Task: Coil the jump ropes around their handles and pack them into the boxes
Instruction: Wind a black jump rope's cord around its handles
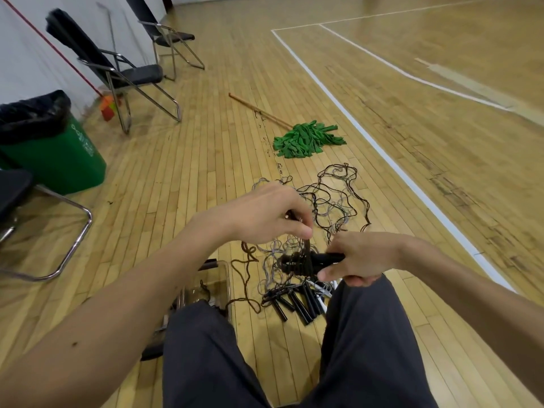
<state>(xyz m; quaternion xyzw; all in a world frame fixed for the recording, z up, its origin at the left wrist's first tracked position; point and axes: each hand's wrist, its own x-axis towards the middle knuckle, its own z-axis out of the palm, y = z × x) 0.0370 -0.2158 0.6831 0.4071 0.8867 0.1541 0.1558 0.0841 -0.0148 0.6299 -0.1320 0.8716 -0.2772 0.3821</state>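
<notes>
Over knees, hands seemingly coil rope.

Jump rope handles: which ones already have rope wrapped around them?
The black handles gripped in the right hand. The floor handles lie bare, their ropes loose.

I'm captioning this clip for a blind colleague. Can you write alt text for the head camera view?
A seated person's right hand grips black jump rope handles, partly wrapped in dark rope, while the left hand pinches that rope above them. More tangled ropes and loose handles lie on the wooden gym floor, a green mop beyond.
</notes>
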